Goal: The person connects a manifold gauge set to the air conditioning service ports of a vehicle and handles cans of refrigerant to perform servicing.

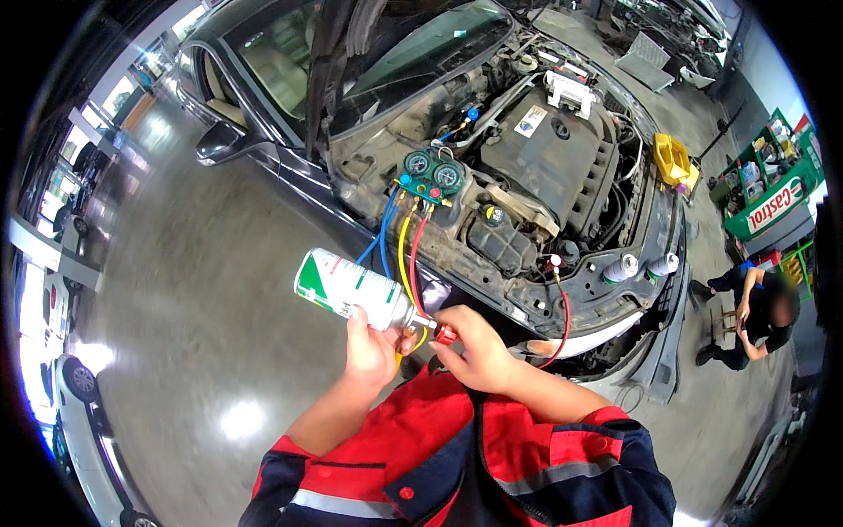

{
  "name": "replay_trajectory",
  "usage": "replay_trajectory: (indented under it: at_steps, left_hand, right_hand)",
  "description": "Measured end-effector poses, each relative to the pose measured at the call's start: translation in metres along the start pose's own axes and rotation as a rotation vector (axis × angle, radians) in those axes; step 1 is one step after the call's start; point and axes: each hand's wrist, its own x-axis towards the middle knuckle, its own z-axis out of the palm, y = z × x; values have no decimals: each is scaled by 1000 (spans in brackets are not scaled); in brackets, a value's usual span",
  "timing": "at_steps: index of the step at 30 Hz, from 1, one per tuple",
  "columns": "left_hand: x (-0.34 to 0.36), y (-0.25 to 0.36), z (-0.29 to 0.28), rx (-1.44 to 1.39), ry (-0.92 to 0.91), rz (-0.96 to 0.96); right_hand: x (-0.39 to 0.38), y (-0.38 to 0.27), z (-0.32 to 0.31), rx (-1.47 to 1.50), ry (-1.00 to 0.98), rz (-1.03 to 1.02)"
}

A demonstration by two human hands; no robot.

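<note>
My left hand (369,351) is closed round a white-and-green can (338,285), tilted nearly horizontal with its metal top to the right. My right hand (474,356) is closed at that top, on a red-handled valve fitting (444,334). Behind the can, a manifold gauge set (430,176) rests in the open engine bay, with blue (385,233), yellow (402,255) and red (417,255) hoses hanging down. Another red hose (564,316) drops from a fitting (553,262) near the front of the bay.
A dark car (281,184) with its hood raised fills the middle. Two small cans (621,268) stand on its front edge, near a yellow container (670,160). A seated person (764,325) is at the right, below a green shelf rack (746,184). A white car (83,439) stands at far left.
</note>
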Motion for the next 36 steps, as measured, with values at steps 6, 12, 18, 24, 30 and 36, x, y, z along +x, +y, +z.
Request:
replay_trajectory:
  at_steps: [6, 12, 18, 24, 30, 36]
  left_hand:
    - [-9, -3, 4, 31, 67, 88]
    - [-22, -4, 1, -6, 120, 121]
    - [-33, 0, -14, -72, 195, 185]
    - [-39, 31, -58, -123, 79, 152]
    - [-25, 77, -117, -60, 167, 135]
    - [-19, 112, -184, -7, 97, 87]
  right_hand:
    - [13, 8, -20, 412, -356, -17]
    - [19, 20, -28, 1126, -666, 538]
    - [37, 38, -10, 421, -517, 42]
    - [52, 8, 60, -550, 18, -871]
    - [81, 24, 118, -226, -82, -279]
    - [110, 61, 173, 613, -330, 232]
